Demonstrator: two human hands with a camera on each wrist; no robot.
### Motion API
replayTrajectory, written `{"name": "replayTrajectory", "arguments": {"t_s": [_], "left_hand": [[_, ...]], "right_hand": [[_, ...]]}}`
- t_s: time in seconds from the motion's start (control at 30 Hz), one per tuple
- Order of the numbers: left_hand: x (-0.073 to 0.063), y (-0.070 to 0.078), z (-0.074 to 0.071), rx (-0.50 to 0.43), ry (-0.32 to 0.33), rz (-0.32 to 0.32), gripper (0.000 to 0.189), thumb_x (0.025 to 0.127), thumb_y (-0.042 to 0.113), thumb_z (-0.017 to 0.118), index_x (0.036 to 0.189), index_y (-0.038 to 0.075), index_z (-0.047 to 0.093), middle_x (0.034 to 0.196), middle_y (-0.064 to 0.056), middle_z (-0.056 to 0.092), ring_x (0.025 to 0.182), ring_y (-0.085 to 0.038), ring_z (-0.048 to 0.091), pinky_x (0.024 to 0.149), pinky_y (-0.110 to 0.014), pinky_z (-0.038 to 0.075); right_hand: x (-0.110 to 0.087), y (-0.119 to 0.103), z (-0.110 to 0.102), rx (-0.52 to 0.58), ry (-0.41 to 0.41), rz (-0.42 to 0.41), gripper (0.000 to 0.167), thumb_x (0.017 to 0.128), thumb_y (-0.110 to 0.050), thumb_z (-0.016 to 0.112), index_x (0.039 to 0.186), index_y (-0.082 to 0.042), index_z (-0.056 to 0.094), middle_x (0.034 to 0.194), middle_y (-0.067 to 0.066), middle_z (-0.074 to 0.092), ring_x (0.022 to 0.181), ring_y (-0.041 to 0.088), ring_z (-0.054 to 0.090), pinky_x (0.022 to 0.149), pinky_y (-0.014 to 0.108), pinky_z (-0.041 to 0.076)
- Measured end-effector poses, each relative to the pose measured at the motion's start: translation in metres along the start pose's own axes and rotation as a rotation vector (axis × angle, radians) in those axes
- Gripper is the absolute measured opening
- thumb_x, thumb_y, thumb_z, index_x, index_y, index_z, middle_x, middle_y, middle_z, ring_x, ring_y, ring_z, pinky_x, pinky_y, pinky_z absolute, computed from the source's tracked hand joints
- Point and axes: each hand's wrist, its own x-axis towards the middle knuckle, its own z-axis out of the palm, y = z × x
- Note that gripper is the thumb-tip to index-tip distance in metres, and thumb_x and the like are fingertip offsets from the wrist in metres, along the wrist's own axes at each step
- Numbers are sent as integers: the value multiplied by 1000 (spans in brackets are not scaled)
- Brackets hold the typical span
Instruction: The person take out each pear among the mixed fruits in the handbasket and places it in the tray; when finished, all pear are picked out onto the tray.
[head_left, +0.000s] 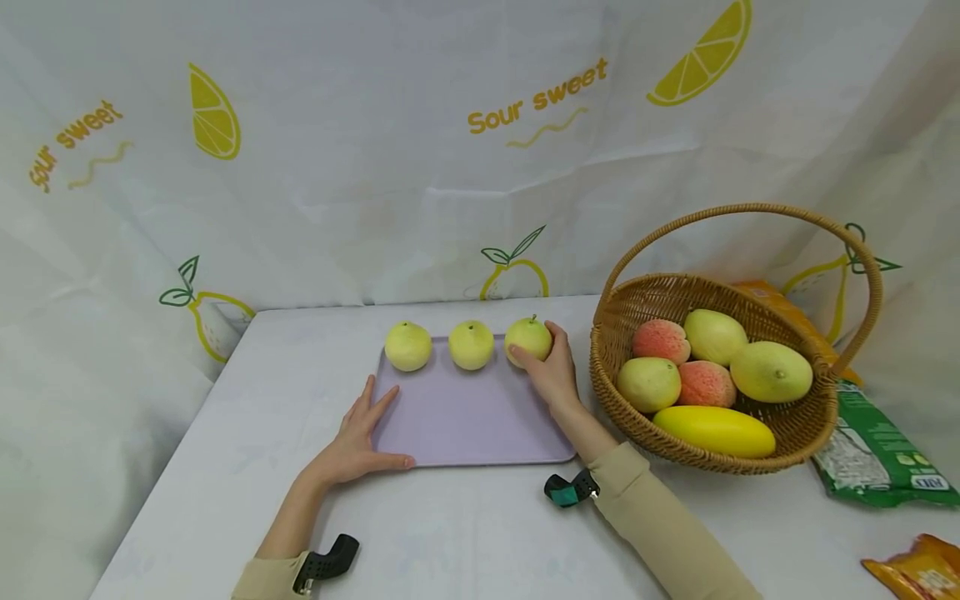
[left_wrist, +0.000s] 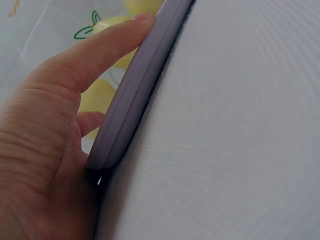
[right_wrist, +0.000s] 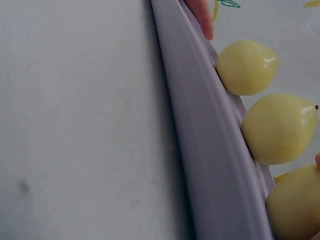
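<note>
Three pale-yellow fruits [head_left: 471, 345] line the far edge of the tray [head_left: 472, 429]; the right hand [head_left: 555, 372] pinches the rightmost, while the left hand [head_left: 356, 443], fingers spread, spans the near-left corner, apparently for steadiness.

I can pass over the near half of the tray [head_left: 474, 425], between left hand [head_left: 356, 448] and right hand [head_left: 556, 372]; three yellow-green fruits [head_left: 471, 347] line its far edge, and the basket [head_left: 813, 417] with its tall handle [head_left: 750, 208] blocks me rightward.
</note>
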Motion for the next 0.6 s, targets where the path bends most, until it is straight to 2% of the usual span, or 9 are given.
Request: {"name": "replayTrajectory", "arguments": {"t_s": [0.17, 0.3, 0.6], "left_hand": [[0, 0, 0, -6, 5, 3, 112, 69, 46, 85, 156, 15, 23, 161, -17, -13, 142, -51, -6, 104, -74, 7], [-1, 0, -1, -6, 5, -2, 112, 69, 46, 86, 156, 15, 23, 161, -17, -13, 142, -51, -7, 104, -74, 7], [0, 0, -1, -7, -1, -6, 112, 69, 46, 85, 156, 14, 23, 161, -16, -14, 142, -51, -7, 105, -74, 6]], "right_hand": [[1, 1, -2, -57, -23, -21, 88, 81, -16, 78, 151, -7, 25, 149, 19, 32, 134, 33, 36, 109, 50, 30], [2, 4, -2, -93, -32, -36, 89, 81, -13, 78, 152, -8, 24, 148, 20, 32, 134, 34, 35, 109, 51, 29], [2, 5, -1, -113, -4, -55, 88, 79, -11, 78, 150, -7, 26, 146, 22, 32, 133, 36, 35, 109, 51, 27]]}}
